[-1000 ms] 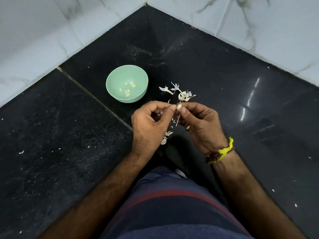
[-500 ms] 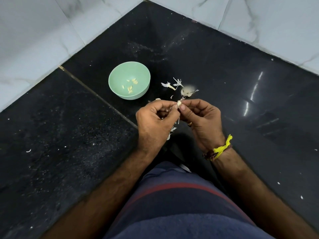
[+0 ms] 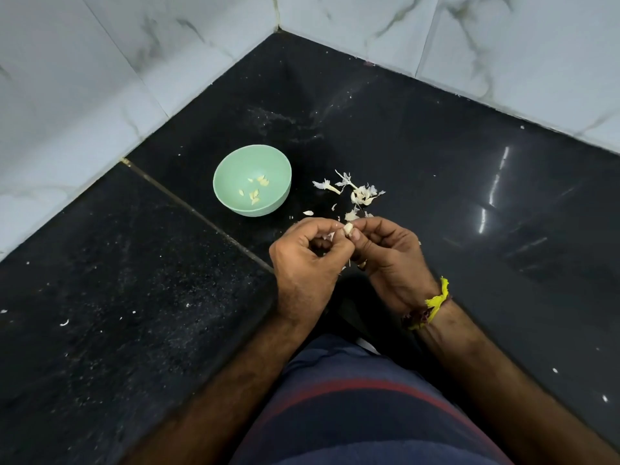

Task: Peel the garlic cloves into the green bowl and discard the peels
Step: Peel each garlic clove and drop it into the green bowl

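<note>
Lighting dim and cool, source overhead right; streaky glare on the black countertop [image 3: 496, 182] (polished stone, mirror-like); wall tiles [image 3: 67, 78] evenly lit, soft; shadow pools under the forearms; wide-angle bowing at the edges; centre sharp, corners slightly smeared

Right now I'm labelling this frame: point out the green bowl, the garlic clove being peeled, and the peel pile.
green bowl [image 3: 225, 196]: head view, bare inner wall at left.
garlic clove [image 3: 348, 228]: head view, exposed tip between both hands' fingertips.
peel pile [image 3: 361, 195]: head view, largest clump on the counter.
</note>
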`<state>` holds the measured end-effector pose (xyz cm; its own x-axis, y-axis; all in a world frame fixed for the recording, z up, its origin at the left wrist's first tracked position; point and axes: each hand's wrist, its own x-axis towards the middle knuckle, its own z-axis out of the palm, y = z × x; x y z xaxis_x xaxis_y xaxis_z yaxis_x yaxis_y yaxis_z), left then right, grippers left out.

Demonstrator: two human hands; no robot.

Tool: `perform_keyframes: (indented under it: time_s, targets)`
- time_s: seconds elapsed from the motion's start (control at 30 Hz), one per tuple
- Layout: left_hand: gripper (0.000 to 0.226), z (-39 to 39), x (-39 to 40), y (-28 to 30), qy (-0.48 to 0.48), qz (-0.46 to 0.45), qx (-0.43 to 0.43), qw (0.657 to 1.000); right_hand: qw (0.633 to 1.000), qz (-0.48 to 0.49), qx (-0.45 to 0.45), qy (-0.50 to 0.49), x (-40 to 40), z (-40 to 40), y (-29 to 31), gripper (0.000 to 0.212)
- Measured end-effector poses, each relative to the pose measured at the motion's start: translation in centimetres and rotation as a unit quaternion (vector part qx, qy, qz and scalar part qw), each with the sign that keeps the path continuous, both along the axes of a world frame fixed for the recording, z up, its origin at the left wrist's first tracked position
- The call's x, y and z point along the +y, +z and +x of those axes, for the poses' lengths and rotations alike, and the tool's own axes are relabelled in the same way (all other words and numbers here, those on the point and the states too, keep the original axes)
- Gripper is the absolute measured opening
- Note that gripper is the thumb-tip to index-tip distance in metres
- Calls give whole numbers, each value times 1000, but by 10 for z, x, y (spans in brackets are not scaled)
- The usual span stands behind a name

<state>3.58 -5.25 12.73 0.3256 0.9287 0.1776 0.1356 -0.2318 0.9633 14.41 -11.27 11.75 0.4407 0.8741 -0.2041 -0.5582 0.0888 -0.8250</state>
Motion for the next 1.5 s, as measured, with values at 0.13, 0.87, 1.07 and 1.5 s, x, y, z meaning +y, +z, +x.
perform_keyframes:
  time_s: [0.13,0.87,1.07,1.5]
  targets:
    - [4,1,1,1,0,-60,4,998,999,-15,27,21,0,1,2,18]
    - [11,-5,2,9,-24,-47,21,998,999,-24,-22,-17,-2,5,11,24]
    - [11,-8,7,14,-67,-83,-60,993,997,-12,-74,-22,-3,5,13,23]
    - [6,-9,4,2,-29,-30,-10,999,976,-14,-209,-60,-6,-3,13,8]
